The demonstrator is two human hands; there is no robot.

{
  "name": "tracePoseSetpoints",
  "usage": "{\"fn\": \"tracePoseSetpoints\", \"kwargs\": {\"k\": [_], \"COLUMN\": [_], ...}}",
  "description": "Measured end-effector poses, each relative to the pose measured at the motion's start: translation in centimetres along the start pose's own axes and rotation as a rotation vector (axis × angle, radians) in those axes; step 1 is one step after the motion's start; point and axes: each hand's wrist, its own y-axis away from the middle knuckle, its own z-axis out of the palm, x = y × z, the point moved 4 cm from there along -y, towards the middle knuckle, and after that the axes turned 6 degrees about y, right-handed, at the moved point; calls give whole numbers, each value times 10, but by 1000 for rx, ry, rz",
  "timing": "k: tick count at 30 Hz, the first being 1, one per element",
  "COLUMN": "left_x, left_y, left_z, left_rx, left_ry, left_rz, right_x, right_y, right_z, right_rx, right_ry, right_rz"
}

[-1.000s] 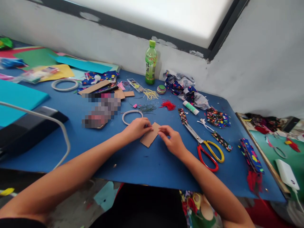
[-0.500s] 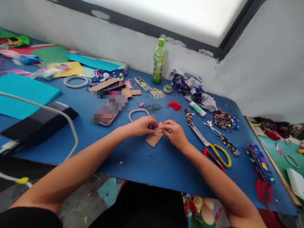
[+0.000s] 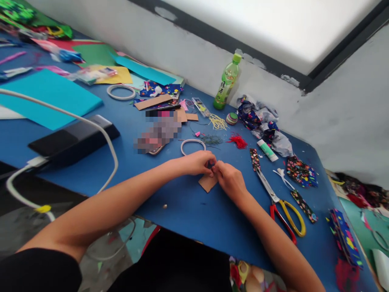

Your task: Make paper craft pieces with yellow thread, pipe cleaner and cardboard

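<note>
A small rectangle of brown cardboard [image 3: 208, 183] lies on the blue tabletop, partly covered by my hands. Just above its far end, my left hand [image 3: 203, 163] is curled with thumb and fingertips pinched together. My right hand [image 3: 230, 178] meets it from the other side, its fingers folded in and its back hiding part of the cardboard. The fingertips of both hands nearly touch; anything between them is too small to make out. Behind my left hand lies a white ring [image 3: 193, 147]. To the right rest scissors [image 3: 273, 194] with red and yellow handles.
A green tea bottle [image 3: 226, 83] stands near the wall. Red threads [image 3: 238, 141], a glue stick [image 3: 267, 150] and crumpled patterned fabric [image 3: 258, 115] lie beyond my hands. On the left are a phone [image 3: 159, 138], a black power bank [image 3: 74, 142] with a white cable, and blue paper [image 3: 54, 97].
The view has shifted and tilted, moving the scene rightward. My hands have come closer together over the cardboard, and my right fingers are folded in more tightly.
</note>
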Motion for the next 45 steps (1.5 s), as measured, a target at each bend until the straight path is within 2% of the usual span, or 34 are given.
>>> {"fn": "tracePoseSetpoints", "kwargs": {"k": [5, 13, 17, 21, 26, 30, 39, 45], "left_x": [-3, 0, -1, -4, -7, -6, -3, -4], "left_y": [-1, 0, 0, 0, -1, 0, 0, 1], "left_z": [1, 0, 0, 1, 3, 2, 1, 2], "left_rx": [-12, -16, -21, -21, -19, -25, -42, -37], "left_ry": [-9, -31, -31, -26, -24, -40, -48, -65], "left_rz": [-5, 1, -6, -9, 1, 3, -15, -3], "right_x": [-4, 15, 17, 10, -5, -3, 17, 21], "right_y": [-1, -7, -9, -6, -3, -3, -8, -8], "right_z": [2, 7, 8, 5, 4, 6, 7, 6], "right_rx": [17, 110, 101, 77, 3, -33, 38, 85], "right_ry": [-23, -207, -248, -177, -88, -121, -304, -414], "right_rz": [60, 230, 220, 177, 45, -24, 157, 198]}}
